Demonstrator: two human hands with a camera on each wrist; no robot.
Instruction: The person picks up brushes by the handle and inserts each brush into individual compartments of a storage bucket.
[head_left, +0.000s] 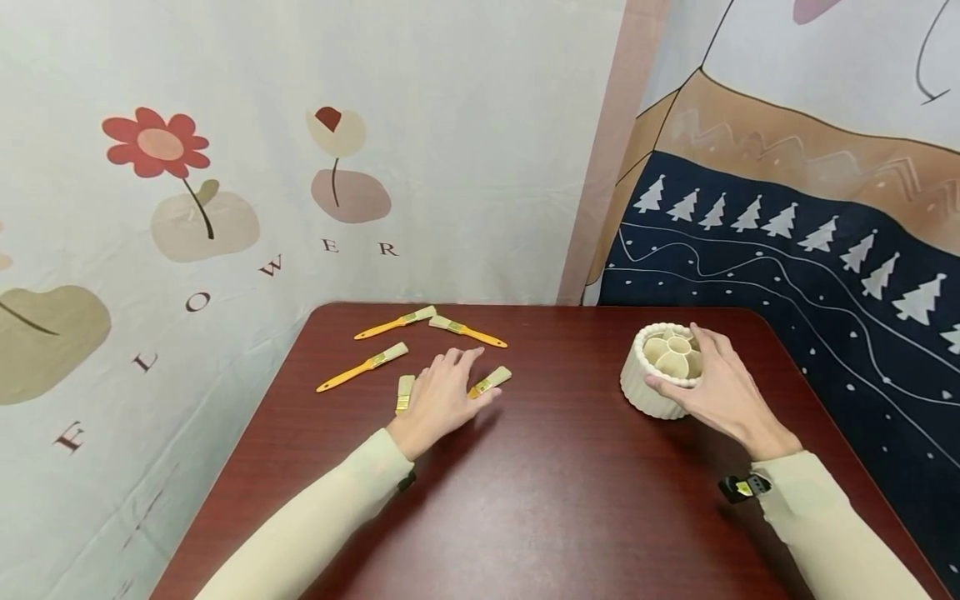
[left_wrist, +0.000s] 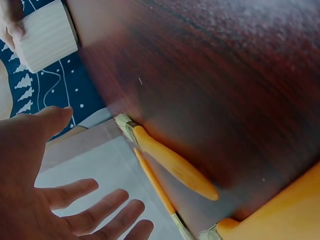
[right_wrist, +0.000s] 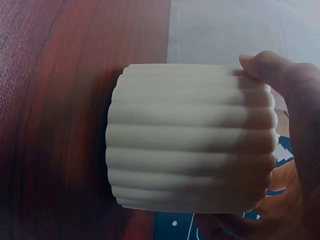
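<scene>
Printed cloth hangs behind the table and brushes.

A dark red-brown table with rounded far corners is noted; light is reflected softly from its surface. The space behind is lined by a pale wall covering, printed with a red flower and "FLOWER" lettering, edged by a pinkish strip. At right, white trees are printed on navy.

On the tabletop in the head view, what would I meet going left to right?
Leftmost yellow-handled brush, left hand, cream ribbed container, right hand gripping that container.
</scene>
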